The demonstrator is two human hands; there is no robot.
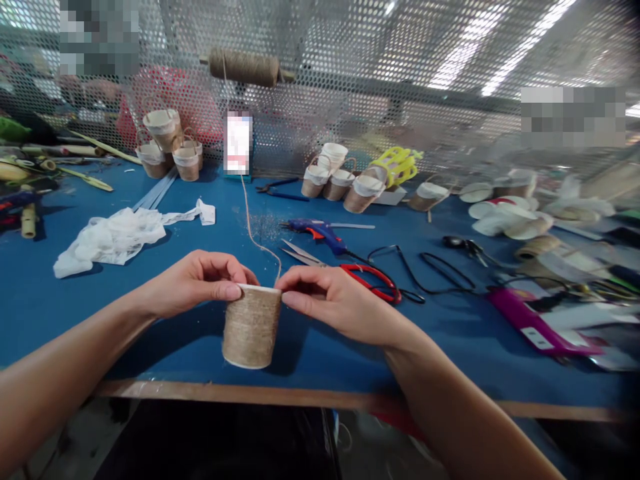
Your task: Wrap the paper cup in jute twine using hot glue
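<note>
In the head view, I see the twine-wrapped cup [250, 327] at lower centre of the frame, over the front edge of the blue table [45, 300]. Its long axis runs nearly upright, with the white rim toward the top of the frame and the base toward the bottom. I cannot tell whether the base rests on the table.

The left hand [197, 283] comes in from the lower left, its fingers [227, 291] curled close and pinching the cup's rim on the left. The right hand [340, 303] comes in from the lower right, its fingers pressed together on the twine strand [249, 220] just where it meets the rim. That strand climbs up the frame to a spool [245, 67] hung on the mesh panel at top centre.

Just beyond the right hand lie red-handled scissors [370, 280] and a blue glue gun [320, 232]. A white cloth [110, 240] lies at middle left, well apart. Small finished cups [345, 183] stand along the mesh.
</note>
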